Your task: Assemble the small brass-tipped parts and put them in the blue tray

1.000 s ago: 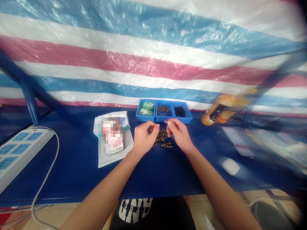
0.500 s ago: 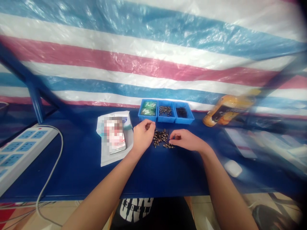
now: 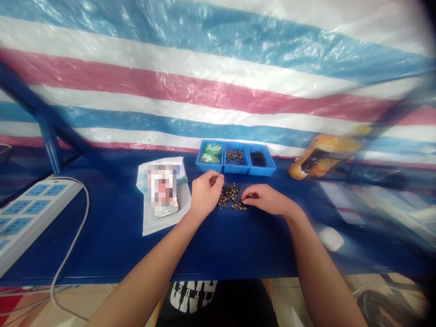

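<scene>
A loose pile of small dark and brass-coloured screw-like pieces [image 3: 229, 194] lies on the blue table between my hands. My left hand [image 3: 206, 193] is at the pile's left edge, fingers curled in a pinch; whatever they hold is too small to make out. From the right, my right hand [image 3: 265, 198] reaches the pile with thumb and fingertips together, and I cannot tell what is between them. A few pieces [image 3: 240, 206] lie slightly apart, just below its fingertips. Behind the pile, a blue bin [image 3: 235, 170] holds similar brass-and-dark pieces.
Beside that bin are a blue bin [image 3: 210, 168] with a green packet and another [image 3: 261, 171] with black pieces. A phone [image 3: 170, 210] rests on white packaging at left, near a power strip [image 3: 41, 204]. An orange drink bottle [image 3: 323, 156] and white case [image 3: 331, 239] are right.
My left hand has shifted slightly right and up along the pile. My right fingertips have closed together and moved slightly right.
</scene>
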Tool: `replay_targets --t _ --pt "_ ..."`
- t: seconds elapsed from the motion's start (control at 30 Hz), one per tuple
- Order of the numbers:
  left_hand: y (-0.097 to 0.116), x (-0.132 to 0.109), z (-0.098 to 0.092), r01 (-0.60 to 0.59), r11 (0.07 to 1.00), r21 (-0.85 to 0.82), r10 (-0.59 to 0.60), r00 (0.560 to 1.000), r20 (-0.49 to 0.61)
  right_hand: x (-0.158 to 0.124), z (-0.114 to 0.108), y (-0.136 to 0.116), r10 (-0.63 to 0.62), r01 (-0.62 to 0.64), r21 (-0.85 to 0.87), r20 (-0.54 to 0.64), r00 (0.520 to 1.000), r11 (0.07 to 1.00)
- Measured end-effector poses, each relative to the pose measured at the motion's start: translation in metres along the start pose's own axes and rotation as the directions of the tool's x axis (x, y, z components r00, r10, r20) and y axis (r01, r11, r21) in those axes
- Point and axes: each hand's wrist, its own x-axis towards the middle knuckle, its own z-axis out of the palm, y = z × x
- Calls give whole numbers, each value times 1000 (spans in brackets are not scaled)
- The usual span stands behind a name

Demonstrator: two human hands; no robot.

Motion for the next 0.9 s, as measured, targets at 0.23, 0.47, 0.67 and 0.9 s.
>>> replay_targets --t 0.23,0.47,0.67,0.9 --pt "1 -1 2 -53 999 9 53 998 44 -2 2 -1 -39 39 -23 -14 999 999" --pt "1 -2 1 -65 998 24 63 996 62 -3 -2 -4 -54 51 39 73 996 998" --pt "0 -2 1 -76 997 28 74 995 66 -2 -4 -5 -50 48 31 76 996 998" --pt "0 -3 2 -100 995 8 99 992 78 -4 -3 -7 -13 13 87 5 1000 996"
